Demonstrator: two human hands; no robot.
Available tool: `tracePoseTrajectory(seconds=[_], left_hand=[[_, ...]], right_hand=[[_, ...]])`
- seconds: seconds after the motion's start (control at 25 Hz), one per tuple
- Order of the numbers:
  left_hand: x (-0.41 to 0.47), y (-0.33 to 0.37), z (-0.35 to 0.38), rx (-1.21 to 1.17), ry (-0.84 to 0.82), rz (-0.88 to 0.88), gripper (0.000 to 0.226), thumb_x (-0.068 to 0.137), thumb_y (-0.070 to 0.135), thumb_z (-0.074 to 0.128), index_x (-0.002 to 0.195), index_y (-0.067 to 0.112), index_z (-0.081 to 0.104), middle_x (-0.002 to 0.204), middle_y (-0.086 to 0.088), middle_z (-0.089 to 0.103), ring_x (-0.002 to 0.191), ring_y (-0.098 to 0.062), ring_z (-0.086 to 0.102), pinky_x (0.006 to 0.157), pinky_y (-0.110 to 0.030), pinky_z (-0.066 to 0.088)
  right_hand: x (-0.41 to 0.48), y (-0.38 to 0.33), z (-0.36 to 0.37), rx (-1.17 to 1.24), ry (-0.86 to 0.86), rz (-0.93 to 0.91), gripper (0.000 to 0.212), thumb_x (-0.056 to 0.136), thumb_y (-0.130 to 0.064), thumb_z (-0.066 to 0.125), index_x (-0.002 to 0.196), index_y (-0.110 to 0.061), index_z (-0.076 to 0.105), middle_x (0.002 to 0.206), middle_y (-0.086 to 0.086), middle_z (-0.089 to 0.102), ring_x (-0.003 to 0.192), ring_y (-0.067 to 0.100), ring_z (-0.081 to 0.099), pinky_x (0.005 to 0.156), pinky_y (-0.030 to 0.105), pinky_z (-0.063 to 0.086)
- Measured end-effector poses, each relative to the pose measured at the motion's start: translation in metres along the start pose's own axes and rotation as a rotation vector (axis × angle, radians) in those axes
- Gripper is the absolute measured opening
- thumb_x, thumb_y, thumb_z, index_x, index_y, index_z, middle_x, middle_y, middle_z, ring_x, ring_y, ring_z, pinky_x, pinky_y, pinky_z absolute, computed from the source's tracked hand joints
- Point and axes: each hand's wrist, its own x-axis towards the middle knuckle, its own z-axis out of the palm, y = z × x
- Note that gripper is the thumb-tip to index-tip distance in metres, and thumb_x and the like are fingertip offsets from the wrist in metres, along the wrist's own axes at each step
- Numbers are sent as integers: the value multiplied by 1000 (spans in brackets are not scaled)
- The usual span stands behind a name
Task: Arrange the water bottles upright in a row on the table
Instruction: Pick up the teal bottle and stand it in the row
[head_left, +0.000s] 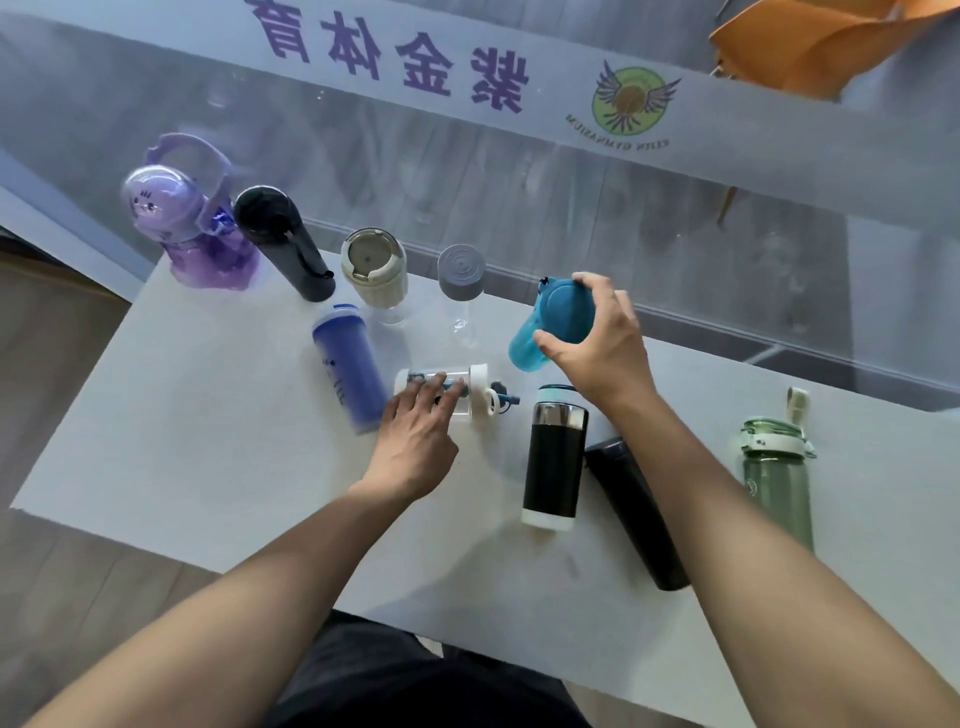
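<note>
Along the far edge of the white table (171, 467) stand a purple bottle (192, 223), a tall black bottle (283, 244), a beige tumbler (374, 270) and a clear bottle with a grey cap (461, 286). My right hand (597, 343) grips the lid of a teal bottle (550, 322), held upright to the right of that row. My left hand (415, 441) rests its fingers on a clear white-capped bottle (457, 389) lying on its side. A blue bottle (348, 369) lies beside it.
A black bottle with a steel collar (553, 457), a dark tumbler (639, 514) and a green bottle (776, 478) lie at the right. A glass wall with purple lettering (395, 52) stands right behind the table. An orange chair (810, 41) is beyond it.
</note>
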Motion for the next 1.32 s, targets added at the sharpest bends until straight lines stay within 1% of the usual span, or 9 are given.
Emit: tracePoseTrajectory(seconds=[0.08, 0.2, 0.28, 0.6, 0.76, 0.84, 1.08, 1.2, 1.32], left_hand=[[0, 0, -1, -2, -5, -1, 79, 85, 13, 53, 154, 30, 19, 163, 2, 18, 151, -24, 11, 120, -39, 14], [0, 0, -1, -12, -3, -10, 79, 84, 12, 52, 154, 30, 19, 163, 2, 18, 151, -23, 11, 119, -38, 14], [1, 0, -1, -18, 7, -10, 79, 84, 12, 53, 154, 29, 21, 163, 2, 19, 151, -24, 12, 119, -38, 14], [-2, 1, 1, -22, 9, -30, 79, 85, 11, 52, 154, 31, 20, 163, 3, 20, 151, -23, 11, 120, -37, 12], [-2, 2, 1, -24, 16, -29, 79, 84, 11, 53, 154, 31, 22, 163, 3, 20, 151, -23, 12, 120, -37, 13], [-3, 3, 1, -28, 20, -35, 78, 84, 11, 53, 153, 30, 23, 163, 2, 21, 151, -23, 13, 120, -37, 13], [-3, 3, 1, -35, 25, -33, 78, 83, 10, 55, 152, 31, 24, 162, 2, 22, 150, -24, 15, 118, -38, 15], [-3, 3, 3, -15, 39, -24, 80, 80, 4, 55, 150, 29, 28, 160, 0, 26, 148, -25, 20, 117, -39, 19], [4, 0, 0, 30, 103, 8, 78, 74, -9, 51, 144, 25, 40, 152, -3, 38, 140, -29, 33, 111, -41, 26]], right_hand=[[8, 5, 10, -9, -21, 1, 75, 72, -33, 84, 138, -26, 49, 123, 5, 53, 107, 19, 57, 91, 21, 41], [15, 12, 19, -33, -45, 29, 76, 71, -34, 84, 138, -28, 48, 125, 5, 52, 112, 22, 57, 97, 29, 45], [18, 15, 23, -40, -54, 31, 76, 71, -33, 85, 138, -29, 48, 125, 5, 51, 113, 22, 57, 100, 32, 46], [29, 18, 32, -22, -54, 51, 76, 72, -32, 85, 139, -31, 47, 128, 4, 49, 116, 22, 55, 101, 30, 44], [32, 12, 36, -38, -44, 56, 76, 72, -34, 85, 138, -30, 47, 127, 5, 49, 115, 24, 57, 101, 34, 48], [32, 10, 37, -60, -40, 61, 76, 72, -34, 84, 138, -30, 47, 127, 6, 49, 114, 25, 57, 99, 34, 48], [33, 13, 33, -110, -46, 78, 77, 74, -37, 83, 140, -30, 45, 128, 7, 49, 116, 27, 57, 100, 36, 49], [32, 11, 30, -109, -74, 94, 84, 73, -42, 84, 145, -32, 40, 130, 7, 47, 121, 27, 55, 102, 36, 46], [19, 10, 22, -92, -54, 107, 93, 75, -46, 82, 152, -33, 32, 133, 7, 44, 124, 26, 52, 107, 37, 43]])
